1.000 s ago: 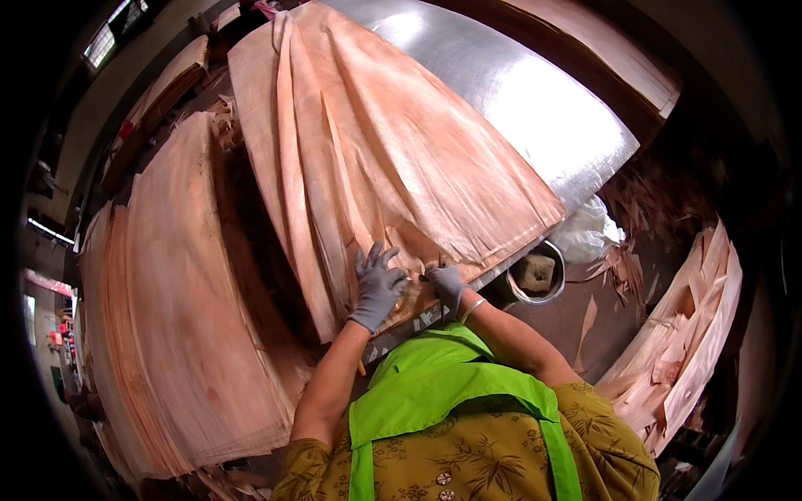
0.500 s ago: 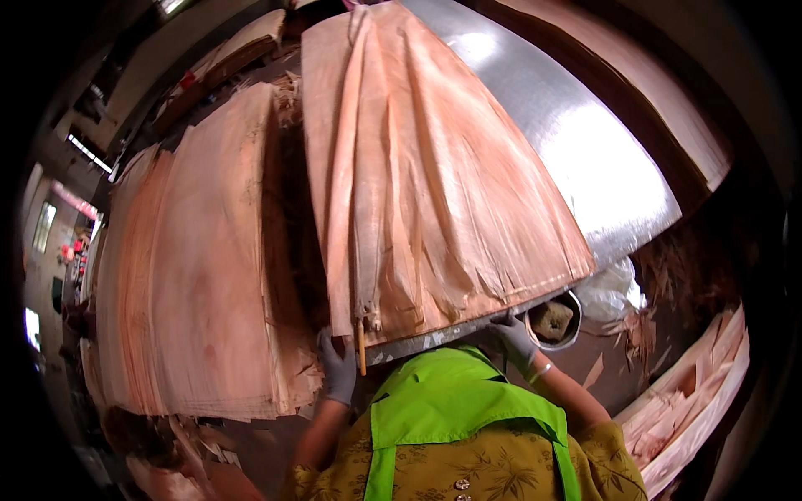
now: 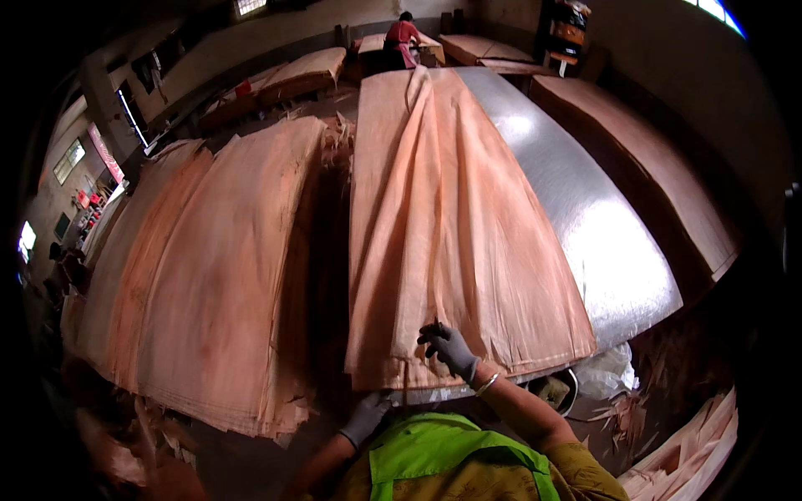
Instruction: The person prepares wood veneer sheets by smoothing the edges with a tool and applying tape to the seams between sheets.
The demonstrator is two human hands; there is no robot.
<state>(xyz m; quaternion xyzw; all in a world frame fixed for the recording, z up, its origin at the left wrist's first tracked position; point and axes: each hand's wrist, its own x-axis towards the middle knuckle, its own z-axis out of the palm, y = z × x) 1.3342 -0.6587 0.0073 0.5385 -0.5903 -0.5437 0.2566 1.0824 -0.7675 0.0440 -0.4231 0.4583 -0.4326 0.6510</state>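
A large pinkish-tan wood veneer sheet [image 3: 518,275], wavy with long raised folds, covers much of a shiny metal-topped table [image 3: 622,259]. Over the sheet's near end is my right hand [image 3: 454,351] in a grey glove, fingers bent and apart, with nothing plainly held in them. Whether the fingertips touch the veneer I cannot tell. My left hand [image 3: 364,419], also gloved, is low by the table's near left corner, just below the sheet's edge; its fingers are in shadow. A thin stick [image 3: 406,376] shows dimly at the near edge between the hands.
Stacked veneer [image 3: 217,275] stands to the left across a dark gap. Another long stack [image 3: 643,159] lies right of the table. A round bucket [image 3: 555,391] and a white plastic bag [image 3: 608,371] are at the near right, beside veneer scraps. A co-worker [image 3: 403,40] bends at a far table.
My right hand has moved from the table's front edge up and left over the veneer. My left hand has shifted to below the near left corner. The view has tilted up, showing the far room.
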